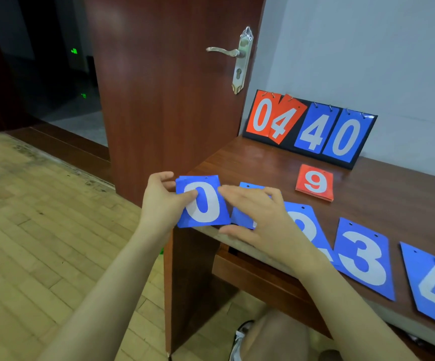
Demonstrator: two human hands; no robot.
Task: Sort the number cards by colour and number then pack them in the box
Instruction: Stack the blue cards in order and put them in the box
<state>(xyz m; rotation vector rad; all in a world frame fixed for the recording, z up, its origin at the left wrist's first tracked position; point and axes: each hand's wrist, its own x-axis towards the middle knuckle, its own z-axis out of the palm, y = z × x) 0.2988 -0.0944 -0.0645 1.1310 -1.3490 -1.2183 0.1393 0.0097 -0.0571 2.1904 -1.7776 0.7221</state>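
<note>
Left hand point(160, 201): blue 0 card point(202, 201) pinched at its left edge, held over the desk point(263, 162) corner
Right hand point(265, 220): fingers spread flat, nothing gripped, laid over blue cards
Red 9 stack point(315, 182): behind, apart

Both forearms are bare from the lower frame edge to the wrist; no sleeve shows. The left hand point(160, 201) and right hand point(260, 217) carry no glove, ring, watch or band on any visible part. Fingernails are too small and blurred to describe. At the bottom of the view a bare knee point(276, 334) shows, with no trouser fabric over it. Beside it sits a shoe point(239, 340) with a dark upper and a white sole edge; its laces and markings cannot be made out.
</note>
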